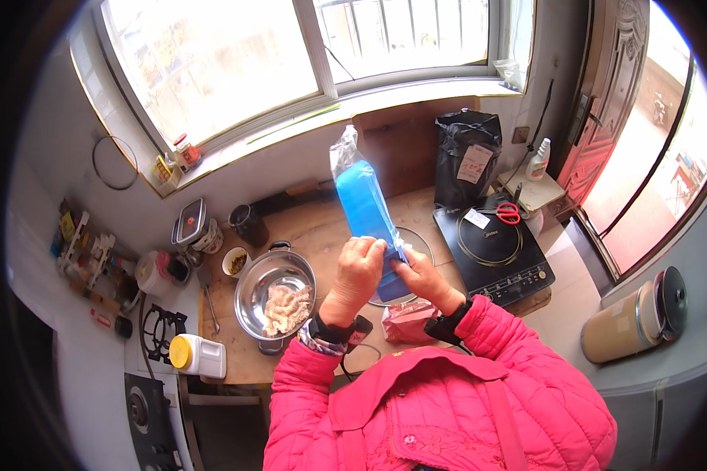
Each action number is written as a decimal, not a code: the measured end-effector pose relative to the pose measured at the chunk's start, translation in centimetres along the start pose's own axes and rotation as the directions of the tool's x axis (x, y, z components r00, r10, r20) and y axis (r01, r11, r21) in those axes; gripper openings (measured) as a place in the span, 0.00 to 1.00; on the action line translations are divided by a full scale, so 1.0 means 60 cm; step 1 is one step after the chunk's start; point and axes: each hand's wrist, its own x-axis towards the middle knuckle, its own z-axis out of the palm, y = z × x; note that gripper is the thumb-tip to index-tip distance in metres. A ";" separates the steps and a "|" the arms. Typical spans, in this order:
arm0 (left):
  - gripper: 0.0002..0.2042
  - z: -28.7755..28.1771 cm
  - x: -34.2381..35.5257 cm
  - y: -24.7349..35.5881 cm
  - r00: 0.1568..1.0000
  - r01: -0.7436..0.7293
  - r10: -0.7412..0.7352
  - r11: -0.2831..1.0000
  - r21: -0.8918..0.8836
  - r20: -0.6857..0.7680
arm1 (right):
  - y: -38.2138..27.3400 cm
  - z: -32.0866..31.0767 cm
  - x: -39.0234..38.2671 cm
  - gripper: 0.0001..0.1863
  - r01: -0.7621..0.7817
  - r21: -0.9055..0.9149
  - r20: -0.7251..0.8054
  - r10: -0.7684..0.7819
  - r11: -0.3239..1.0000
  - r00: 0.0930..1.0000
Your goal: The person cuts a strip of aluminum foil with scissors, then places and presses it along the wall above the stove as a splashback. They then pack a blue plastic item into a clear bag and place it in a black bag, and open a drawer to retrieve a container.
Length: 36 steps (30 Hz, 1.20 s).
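Note:
A long blue package in clear plastic wrap [365, 206] is held up over the table, tilted, with its loose clear end pointing toward the window. My left hand [359, 271] is closed on its left edge near the lower end. On the right edge, my right hand [426, 279] pinches the wrap, the fingers close to those of my left. What the package contains cannot be made out. Left of my hands stands a steel two-handled pot [247, 302] with pale pinkish minced meat [287, 309] in it. Below my hands lies a red plastic bag [408, 322], partly behind my right wrist.
A black induction cooker [491, 267] carries red-handled scissors [508, 213]. Behind it stands a black plastic bag [465, 161]. On the left are a small bowl [236, 262], a white jug with a yellow lid [200, 355] and a dark jar [248, 224]. A round lid [416, 243] lies beneath the package.

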 end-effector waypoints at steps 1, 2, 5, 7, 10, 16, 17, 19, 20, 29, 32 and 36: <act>0.06 0.002 -0.004 0.007 0.999 -0.003 0.003 1.000 -0.017 0.038 | 0.005 -0.001 0.002 0.12 -0.026 0.045 -0.003 0.026 0.999 1.000; 0.06 0.005 -0.006 0.014 0.998 -0.025 0.026 0.999 -0.028 0.054 | 0.010 -0.003 0.005 0.12 -0.058 0.096 -0.008 0.059 0.994 0.998; 0.06 0.005 -0.010 0.025 0.996 -0.040 0.043 0.998 -0.044 0.075 | 0.021 -0.007 0.013 0.11 -0.117 0.207 -0.023 0.124 0.971 0.992; 0.06 0.003 -0.009 0.024 0.998 -0.010 0.014 0.998 -0.065 0.067 | 0.022 -0.007 0.014 0.12 -0.176 0.192 -0.034 0.186 0.965 0.982; 0.05 0.002 -0.005 0.015 1.000 0.009 -0.007 0.998 -0.070 0.028 | 0.016 -0.003 0.007 0.13 -0.124 0.368 -0.007 0.136 0.921 0.991; 0.05 0.009 -0.016 0.009 0.998 0.027 -0.023 0.998 -0.061 0.061 | 0.022 0.014 -0.013 0.15 -0.324 0.651 0.127 0.323 0.686 0.938; 0.05 0.011 -0.019 0.010 0.997 0.022 -0.018 0.998 -0.054 0.081 | 0.029 0.014 -0.012 0.15 -0.380 0.615 0.117 0.397 0.691 0.910; 0.05 0.014 -0.025 0.012 0.991 0.016 -0.009 0.999 -0.049 0.131 | 0.044 0.022 -0.009 0.13 -0.262 0.689 0.047 0.319 0.676 0.947; 0.05 0.016 -0.029 0.014 0.988 0.015 -0.007 0.999 -0.052 0.157 | 0.051 0.022 -0.006 0.12 -0.227 0.713 0.024 0.300 0.664 0.954; 0.05 0.029 -0.034 0.010 0.988 0.053 -0.036 0.993 -0.108 0.152 | 0.081 0.007 0.007 0.08 -0.102 0.631 -0.149 0.249 0.769 0.957; 0.12 0.024 -0.037 0.002 0.981 0.103 -0.080 0.987 -0.123 0.177 | 0.064 -0.006 0.018 0.09 -0.034 0.363 -0.232 0.125 0.931 0.965; 0.41 0.026 -0.046 -0.006 0.881 0.472 -0.443 0.838 -0.275 0.165 | 0.021 -0.024 0.038 0.12 0.029 -0.083 -0.291 -0.052 0.996 0.955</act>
